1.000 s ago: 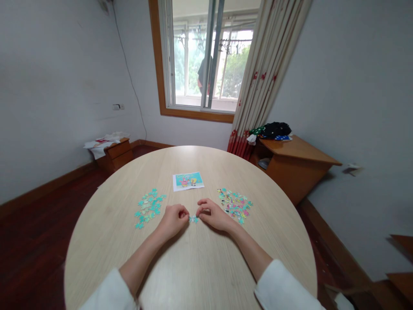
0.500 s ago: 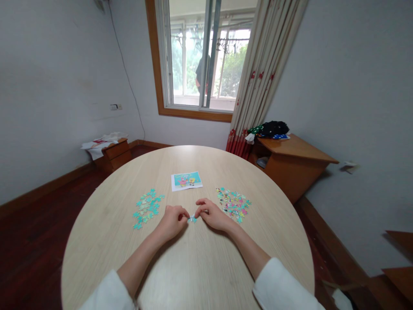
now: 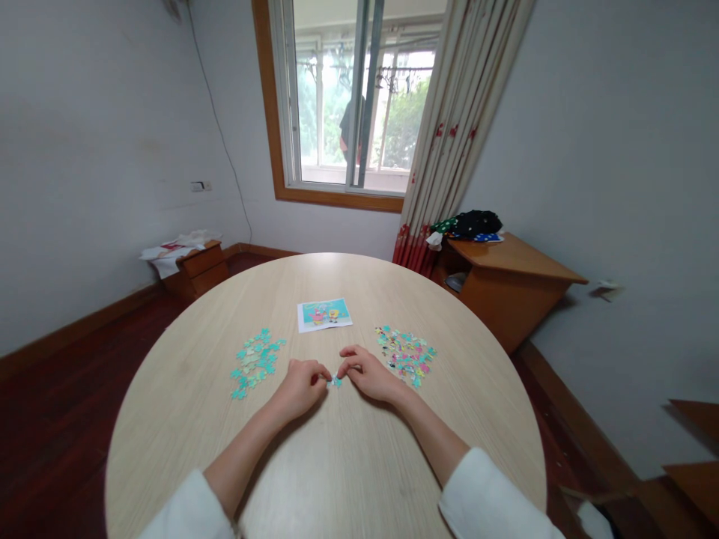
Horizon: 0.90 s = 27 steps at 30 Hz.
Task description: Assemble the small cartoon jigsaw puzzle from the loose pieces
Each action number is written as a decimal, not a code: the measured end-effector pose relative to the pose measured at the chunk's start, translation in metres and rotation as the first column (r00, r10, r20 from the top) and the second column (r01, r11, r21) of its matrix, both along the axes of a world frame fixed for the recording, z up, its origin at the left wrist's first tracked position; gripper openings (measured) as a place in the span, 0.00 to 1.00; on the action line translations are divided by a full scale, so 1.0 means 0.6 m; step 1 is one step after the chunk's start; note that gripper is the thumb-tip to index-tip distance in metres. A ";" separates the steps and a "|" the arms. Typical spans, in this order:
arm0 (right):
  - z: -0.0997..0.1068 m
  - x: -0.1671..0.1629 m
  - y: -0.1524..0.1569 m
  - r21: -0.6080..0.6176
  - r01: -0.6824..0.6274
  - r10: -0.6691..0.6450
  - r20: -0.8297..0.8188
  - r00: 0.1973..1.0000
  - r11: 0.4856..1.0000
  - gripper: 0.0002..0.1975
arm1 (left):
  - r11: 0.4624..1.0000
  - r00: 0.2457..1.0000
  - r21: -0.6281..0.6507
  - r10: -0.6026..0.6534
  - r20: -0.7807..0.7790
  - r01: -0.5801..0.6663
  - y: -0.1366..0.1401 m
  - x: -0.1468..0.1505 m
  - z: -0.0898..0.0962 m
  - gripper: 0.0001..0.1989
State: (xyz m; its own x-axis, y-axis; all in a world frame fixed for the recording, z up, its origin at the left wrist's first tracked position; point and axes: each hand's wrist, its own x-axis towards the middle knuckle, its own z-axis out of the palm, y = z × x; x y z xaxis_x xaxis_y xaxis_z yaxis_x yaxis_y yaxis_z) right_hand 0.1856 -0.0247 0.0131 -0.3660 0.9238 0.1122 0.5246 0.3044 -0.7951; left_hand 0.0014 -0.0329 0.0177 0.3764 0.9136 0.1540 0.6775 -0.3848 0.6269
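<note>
The pieces [image 3: 335, 381] lie on the table [image 3: 337, 471] between left hand [image 3: 304, 384] and right hand [image 3: 366, 374], now slightly closer together than a second ago. Left is curled nearly closed, right looser; whether either pinches a piece, I cannot tell. The card [image 3: 324, 314] hasn't moved.

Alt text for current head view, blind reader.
A person's left hand and right hand are close together, fingertips at a small cluster of puzzle pieces on a round table. Mostly teal loose pieces lie to the left, mixed-colour pieces to the right, and a printed cartoon picture beyond the hands.
</note>
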 end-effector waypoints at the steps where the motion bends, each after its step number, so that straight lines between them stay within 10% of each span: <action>1: 0.000 0.000 0.000 0.005 0.001 -0.001 0.005 1.000 1.000 0.16 | 1.000 1.000 -0.006 -0.002 0.002 0.002 0.000 0.000 -0.001 0.14; 27: -0.002 0.000 0.002 0.012 0.015 -0.015 -0.011 1.000 1.000 0.16 | 0.982 0.969 -0.179 0.094 0.227 -0.053 0.009 0.003 -0.004 0.14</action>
